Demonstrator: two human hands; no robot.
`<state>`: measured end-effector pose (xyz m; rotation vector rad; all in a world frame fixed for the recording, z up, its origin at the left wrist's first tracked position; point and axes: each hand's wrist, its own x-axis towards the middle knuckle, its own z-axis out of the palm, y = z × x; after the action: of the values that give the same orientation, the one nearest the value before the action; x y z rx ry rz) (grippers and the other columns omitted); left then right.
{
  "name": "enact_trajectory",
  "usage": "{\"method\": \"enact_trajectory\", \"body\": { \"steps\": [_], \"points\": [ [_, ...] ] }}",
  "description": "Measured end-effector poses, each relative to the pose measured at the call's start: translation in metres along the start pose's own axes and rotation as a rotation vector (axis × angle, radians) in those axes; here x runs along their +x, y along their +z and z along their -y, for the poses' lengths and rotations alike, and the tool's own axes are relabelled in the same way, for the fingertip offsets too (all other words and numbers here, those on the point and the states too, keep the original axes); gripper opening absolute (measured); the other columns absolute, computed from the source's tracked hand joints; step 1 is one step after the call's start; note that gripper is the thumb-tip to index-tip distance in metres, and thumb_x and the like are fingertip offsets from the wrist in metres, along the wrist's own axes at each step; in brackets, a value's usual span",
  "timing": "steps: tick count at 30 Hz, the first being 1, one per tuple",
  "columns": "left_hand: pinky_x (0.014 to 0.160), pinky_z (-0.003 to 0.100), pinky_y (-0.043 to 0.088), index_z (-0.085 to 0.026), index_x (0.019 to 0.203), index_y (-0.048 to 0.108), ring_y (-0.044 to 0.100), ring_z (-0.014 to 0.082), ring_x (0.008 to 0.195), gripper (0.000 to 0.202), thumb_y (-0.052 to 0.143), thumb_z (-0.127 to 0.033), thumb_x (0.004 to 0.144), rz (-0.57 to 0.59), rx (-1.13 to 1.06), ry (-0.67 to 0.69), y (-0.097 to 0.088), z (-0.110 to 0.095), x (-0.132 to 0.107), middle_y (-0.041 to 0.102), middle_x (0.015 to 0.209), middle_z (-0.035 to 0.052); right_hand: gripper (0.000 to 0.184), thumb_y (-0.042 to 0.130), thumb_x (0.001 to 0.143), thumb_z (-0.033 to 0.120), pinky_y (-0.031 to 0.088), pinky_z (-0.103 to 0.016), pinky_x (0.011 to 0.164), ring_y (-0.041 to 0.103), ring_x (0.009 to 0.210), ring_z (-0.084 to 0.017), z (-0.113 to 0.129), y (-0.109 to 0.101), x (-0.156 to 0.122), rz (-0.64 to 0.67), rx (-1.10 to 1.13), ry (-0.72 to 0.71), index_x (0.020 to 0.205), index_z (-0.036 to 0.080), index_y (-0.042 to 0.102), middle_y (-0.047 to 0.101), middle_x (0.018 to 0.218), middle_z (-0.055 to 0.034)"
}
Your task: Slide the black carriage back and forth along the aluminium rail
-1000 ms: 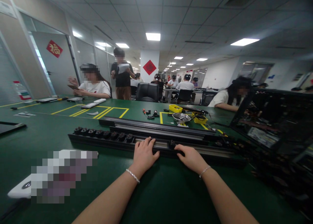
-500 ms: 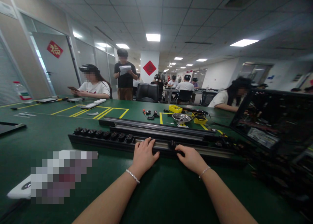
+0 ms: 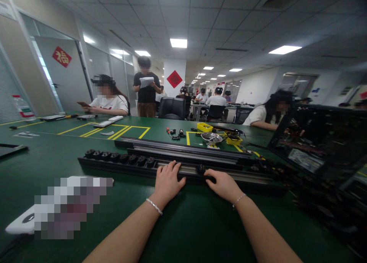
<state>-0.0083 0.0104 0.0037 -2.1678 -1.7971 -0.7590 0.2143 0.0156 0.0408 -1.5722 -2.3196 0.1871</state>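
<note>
Green felt covers the long tabletop (image 3: 186, 224) of an open office under ceiling lights, where other people sit at 10 and 2 o'clock and one stands at 11 o'clock. Straight ahead at 12 o'clock a long black rail (image 3: 120, 168) lies crosswise, with a row of clips (image 3: 120, 157) seated along its left half and a second rail (image 3: 183, 148) just behind it. The left hand (image 3: 168, 182) lies palm-down on the rail, fingers (image 3: 172, 166) spread flat and loose, gripping nothing, which looks like steadying. The right hand (image 3: 223, 185) meets the rail just beside it, at 1 o'clock, fingers bent down against a single black clip (image 3: 202, 169); whether they pinch it or only push cannot be told. This looks like setting that clip into the rail's groove, work that calls for the rail to be pinned firmly and the clip kept square. Both forearms reach forward with low wrists, each wearing a thin bracelet. A white device (image 3: 20, 224) lies at 8 o'clock, a steel bowl (image 3: 212, 137) and yellow tray (image 3: 205, 127) beyond the rails, and a black case (image 3: 321, 140) at 2 o'clock.
</note>
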Motion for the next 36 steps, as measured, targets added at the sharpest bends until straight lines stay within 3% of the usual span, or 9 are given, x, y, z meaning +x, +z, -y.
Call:
{"method": "enact_trajectory", "body": {
  "steps": [36],
  "points": [
    [0.097, 0.041, 0.030, -0.027, 0.126, 0.049, 0.048, 0.0253, 0.114, 0.052, 0.049, -0.050, 0.079, 0.029, 0.009, -0.016, -0.004, -0.001, 0.000, 0.049, 0.133, 0.0052, 0.018, 0.050, 0.077, 0.031, 0.041, -0.027, 0.073, 0.060, 0.084, -0.017, -0.006, -0.012, -0.002, 0.039, 0.048, 0.062, 0.088, 0.026, 0.064, 0.068, 0.090, 0.0004]
  ]
}}
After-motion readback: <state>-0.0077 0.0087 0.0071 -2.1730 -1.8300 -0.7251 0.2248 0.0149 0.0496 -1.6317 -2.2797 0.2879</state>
